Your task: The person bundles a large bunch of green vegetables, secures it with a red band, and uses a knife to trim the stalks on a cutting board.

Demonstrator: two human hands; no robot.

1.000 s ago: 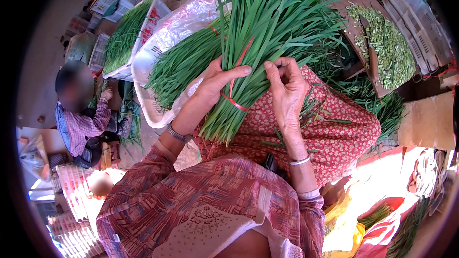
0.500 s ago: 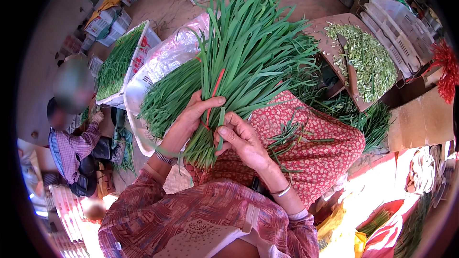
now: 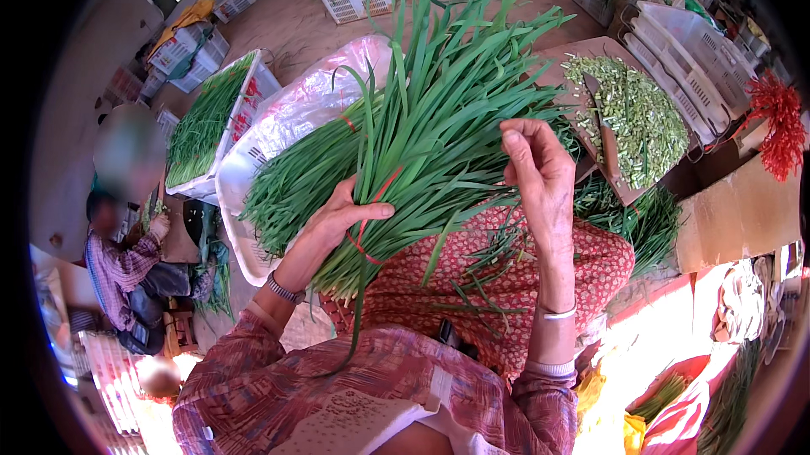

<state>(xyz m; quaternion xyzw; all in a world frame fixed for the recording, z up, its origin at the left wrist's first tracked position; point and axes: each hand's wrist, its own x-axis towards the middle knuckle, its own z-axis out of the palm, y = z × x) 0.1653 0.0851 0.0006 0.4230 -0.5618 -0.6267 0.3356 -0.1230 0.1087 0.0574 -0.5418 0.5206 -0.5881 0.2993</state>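
My left hand (image 3: 350,212) grips a thick bunch of garlic chives (image 3: 439,143), its thumb lying across the stems. A red tie (image 3: 361,246) circles the bunch near the pale cut ends, which point down toward my lap. One long loose blade (image 3: 358,320) hangs from the bunch over my sleeve. My right hand (image 3: 540,170) is raised beside the leaves at the right, fingers curled in against the thumb; whether anything is pinched there is hidden. Below it, a red flowered cloth (image 3: 557,286) covers my lap, with loose chive leaves (image 3: 504,257) scattered on it.
More chives lie on a white crate (image 3: 239,231) at left, beside clear plastic (image 3: 312,92). Another crate (image 3: 221,130) holds chives. At right stand a board of chopped stems (image 3: 645,109) with a knife (image 3: 606,139), and red ties (image 3: 772,122). A co-worker (image 3: 135,261) sits at far left.
My right hand has left the tied stems and risen to the right, away from the bunch. The leaf strip it held is no longer visible in it. My left hand keeps its grip.
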